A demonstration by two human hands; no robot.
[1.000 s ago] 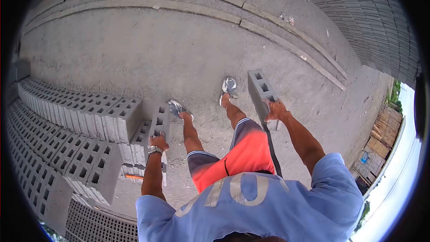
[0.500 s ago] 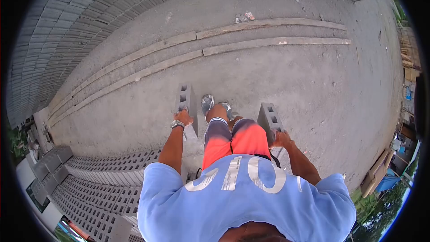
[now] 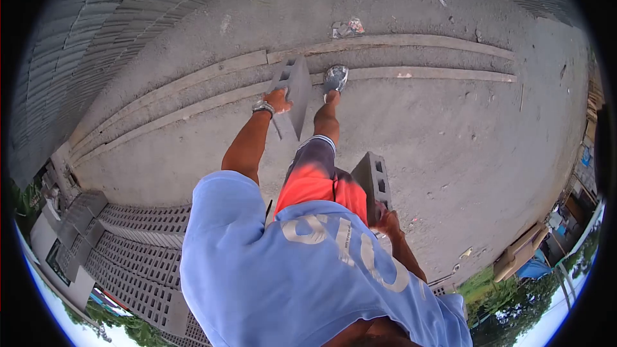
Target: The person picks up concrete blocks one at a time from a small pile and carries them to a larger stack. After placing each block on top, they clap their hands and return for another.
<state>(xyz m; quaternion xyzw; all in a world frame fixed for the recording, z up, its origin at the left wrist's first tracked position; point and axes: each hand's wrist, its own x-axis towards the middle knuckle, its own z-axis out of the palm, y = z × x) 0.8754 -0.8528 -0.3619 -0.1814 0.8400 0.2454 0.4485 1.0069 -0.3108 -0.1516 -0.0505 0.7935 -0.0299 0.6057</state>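
A grey hollow concrete block (image 3: 297,99) hangs from my left hand (image 3: 278,100), whose fingers are wrapped over its upper face. That arm reaches forward, wearing a wristwatch, and the block overlaps the nearer wooden plank from this viewpoint. My right hand (image 3: 387,221) grips a second hollow concrete block (image 3: 369,178) low beside my right thigh. Two of its square holes show; the fingertips are partly hidden behind its near end. One shoe (image 3: 335,78) is planted at the nearer plank, while my other foot is out of sight.
Two lines of wooden planks (image 3: 437,74) run across the dusty ground. Beyond them rises a long wall of stacked blocks (image 3: 96,45). More hollow blocks are piled in rows (image 3: 141,270) behind me on the left. Crumpled litter (image 3: 348,27) lies past the planks.
I have stepped forward, one foot reaching the nearer plank. My left hand has swung its block ahead toward the planks; my right hand with its block has dropped back beside my thigh.
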